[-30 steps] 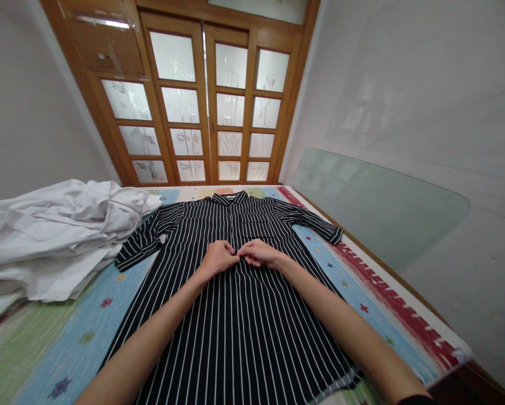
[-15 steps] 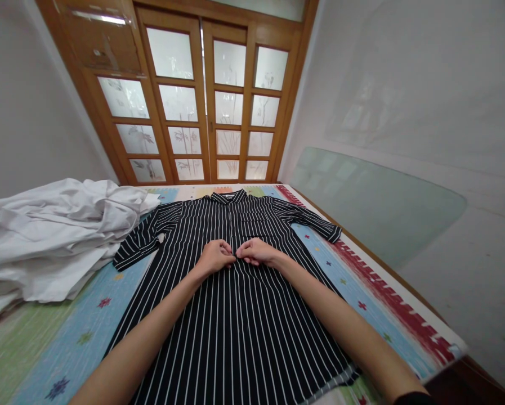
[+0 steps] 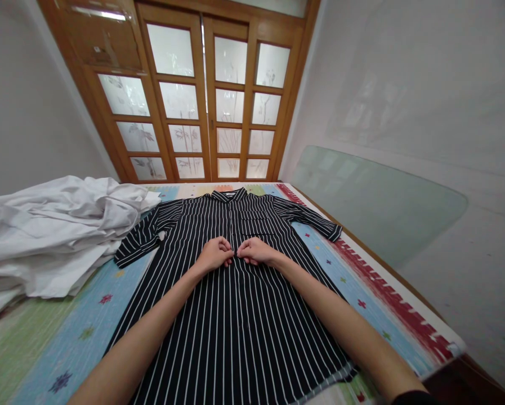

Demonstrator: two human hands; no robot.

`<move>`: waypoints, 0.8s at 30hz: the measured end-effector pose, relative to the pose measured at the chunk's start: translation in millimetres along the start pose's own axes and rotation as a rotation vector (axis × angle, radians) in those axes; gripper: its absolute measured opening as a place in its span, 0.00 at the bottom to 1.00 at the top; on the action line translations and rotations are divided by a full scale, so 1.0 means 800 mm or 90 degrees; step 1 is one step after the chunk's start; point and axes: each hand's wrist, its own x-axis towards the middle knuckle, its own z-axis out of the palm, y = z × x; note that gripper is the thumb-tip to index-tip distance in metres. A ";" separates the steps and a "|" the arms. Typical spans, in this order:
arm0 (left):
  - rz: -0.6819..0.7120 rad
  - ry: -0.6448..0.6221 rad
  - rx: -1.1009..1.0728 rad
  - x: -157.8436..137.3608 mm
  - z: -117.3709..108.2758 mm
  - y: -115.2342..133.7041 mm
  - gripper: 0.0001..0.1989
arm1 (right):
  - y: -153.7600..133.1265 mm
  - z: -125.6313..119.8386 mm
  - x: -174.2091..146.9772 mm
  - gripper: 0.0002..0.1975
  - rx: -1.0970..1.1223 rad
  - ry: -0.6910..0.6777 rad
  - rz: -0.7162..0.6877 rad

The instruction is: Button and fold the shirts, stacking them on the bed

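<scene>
A black shirt with white stripes lies spread face up, collar at the far end and short sleeves out to both sides. My left hand is closed in a pinch at the front placket, about mid-chest. Close beside it, my right hand pinches the placket from the other side, just below the chest pocket. The fingertips of both hands nearly meet over the button line. Whatever small button lies between them is too small to make out.
White crumpled cloth is heaped at the left, touching the shirt's left sleeve. A colourful patterned cover lies beneath the shirt. Wooden doors with glass panes stand beyond the far edge, and a pale glass panel is along the right wall.
Both hands stay at the same place on the placket. The fingertips of my left hand have shifted slightly, leaving a small gap to the right ones.
</scene>
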 end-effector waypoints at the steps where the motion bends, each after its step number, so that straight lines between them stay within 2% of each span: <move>1: 0.004 0.005 0.021 0.000 0.000 -0.001 0.10 | 0.000 0.000 -0.001 0.05 -0.004 -0.002 -0.003; 6: 0.064 0.032 0.132 -0.003 -0.001 -0.003 0.06 | 0.000 0.002 -0.003 0.05 -0.059 0.015 -0.033; 10: 0.168 0.084 0.236 -0.007 -0.008 0.000 0.03 | 0.005 0.006 -0.004 0.04 -0.219 0.126 -0.164; 12: 0.203 0.100 0.293 -0.012 -0.012 0.000 0.02 | 0.007 0.009 -0.006 0.03 -0.316 0.150 -0.222; 19: 0.313 0.097 0.402 -0.051 -0.020 -0.017 0.04 | 0.005 0.021 -0.028 0.11 -0.530 0.143 -0.230; 22: 0.322 0.060 0.413 -0.070 -0.020 -0.022 0.05 | 0.004 0.025 -0.042 0.14 -0.547 0.099 -0.255; 24: 0.323 0.024 0.419 -0.082 -0.019 -0.023 0.08 | 0.004 0.029 -0.053 0.12 -0.526 0.065 -0.265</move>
